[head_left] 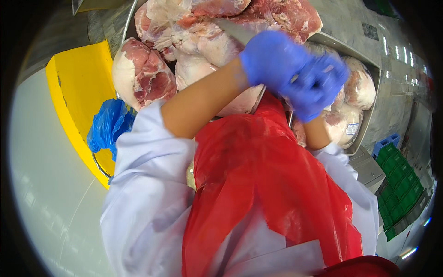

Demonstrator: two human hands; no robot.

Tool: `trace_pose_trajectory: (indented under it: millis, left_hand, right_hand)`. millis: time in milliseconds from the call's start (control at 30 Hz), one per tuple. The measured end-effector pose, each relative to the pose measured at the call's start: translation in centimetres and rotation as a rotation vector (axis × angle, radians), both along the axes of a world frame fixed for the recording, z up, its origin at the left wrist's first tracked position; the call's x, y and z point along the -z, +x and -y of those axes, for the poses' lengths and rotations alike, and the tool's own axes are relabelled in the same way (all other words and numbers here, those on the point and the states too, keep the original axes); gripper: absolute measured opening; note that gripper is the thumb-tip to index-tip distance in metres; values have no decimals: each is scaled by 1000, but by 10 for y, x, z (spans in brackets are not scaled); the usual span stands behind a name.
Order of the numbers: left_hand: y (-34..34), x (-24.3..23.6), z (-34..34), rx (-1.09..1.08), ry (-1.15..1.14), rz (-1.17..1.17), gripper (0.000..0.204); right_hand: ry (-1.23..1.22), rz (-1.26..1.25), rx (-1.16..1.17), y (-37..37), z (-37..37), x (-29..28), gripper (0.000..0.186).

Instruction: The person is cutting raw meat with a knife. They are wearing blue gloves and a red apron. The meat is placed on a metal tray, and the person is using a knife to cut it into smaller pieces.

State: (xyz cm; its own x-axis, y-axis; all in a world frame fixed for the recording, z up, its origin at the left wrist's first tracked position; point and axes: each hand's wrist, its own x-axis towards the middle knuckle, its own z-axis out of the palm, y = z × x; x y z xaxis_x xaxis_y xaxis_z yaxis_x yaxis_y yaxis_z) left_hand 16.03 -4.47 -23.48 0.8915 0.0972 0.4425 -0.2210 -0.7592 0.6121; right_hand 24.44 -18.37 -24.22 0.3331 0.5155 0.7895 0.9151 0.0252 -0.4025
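Note:
My left hand [272, 60], in a blue glove, is closed on a knife [236, 31]. Its pale blade points up and left over large cuts of raw meat [198, 39]. Close against it on the right is my right hand [320, 85], also gloved in blue and blurred; its fingers look curled, and what they hold, if anything, is hidden. Both hands are raised above the near side of the meat, in front of my red apron [272, 171]. The knife's handle is hidden in the glove.
A metal tub [376, 92] on the right holds several bagged pieces of meat [360, 85]. At left stand a yellow bin [76, 87] and a crumpled blue plastic bag [108, 124]. Green crates [399, 184] are stacked at the far right, beside a grey metal box [364, 168].

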Motion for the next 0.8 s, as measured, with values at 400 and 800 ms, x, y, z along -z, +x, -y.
trace_pose_trajectory:
  millis: [400,800]
  left_hand:
    - [100,5,7,-158,-2,-539,67]
    - [105,-3,3,-258,23,-416,66]
  right_hand:
    - [-33,-1157,358,76,98,68,44]
    - [-58,-1196,378,53,84,62,36]
